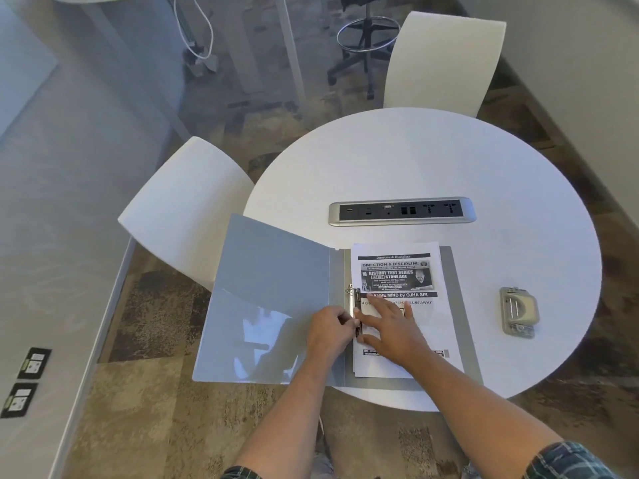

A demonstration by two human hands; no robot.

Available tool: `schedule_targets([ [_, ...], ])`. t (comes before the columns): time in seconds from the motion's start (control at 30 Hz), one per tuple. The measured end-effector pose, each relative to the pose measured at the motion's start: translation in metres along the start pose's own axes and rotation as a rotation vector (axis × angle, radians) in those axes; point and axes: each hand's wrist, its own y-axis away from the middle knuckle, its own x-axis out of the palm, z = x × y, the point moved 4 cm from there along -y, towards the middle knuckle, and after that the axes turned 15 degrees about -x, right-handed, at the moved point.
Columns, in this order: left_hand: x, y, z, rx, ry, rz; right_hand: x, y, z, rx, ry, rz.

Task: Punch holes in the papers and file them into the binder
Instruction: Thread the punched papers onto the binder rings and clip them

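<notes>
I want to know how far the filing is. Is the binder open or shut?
Open. The binder lies spread flat on the table, its front cover folded out to the left, the papers on its right half.

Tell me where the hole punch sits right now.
In the head view, the hole punch sits on the round white table, untouched, right of the open binder and its papers.

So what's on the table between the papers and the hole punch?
Nothing: in the head view, only bare white table lies between the papers in the open binder and the hole punch.
</notes>
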Motion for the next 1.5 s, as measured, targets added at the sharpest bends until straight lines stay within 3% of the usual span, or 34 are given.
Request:
schedule_targets([
  [1.23, 0.004, 0.014, -0.003, -0.083, 0.029, -0.129, 0.009, -0.006, -0.005, 0.115, -0.073, -0.131],
  [1.5, 0.000, 0.019, -0.008, -0.081, -0.004, -0.122, 0.010, -0.009, -0.011, 0.057, -0.041, -0.122],
])
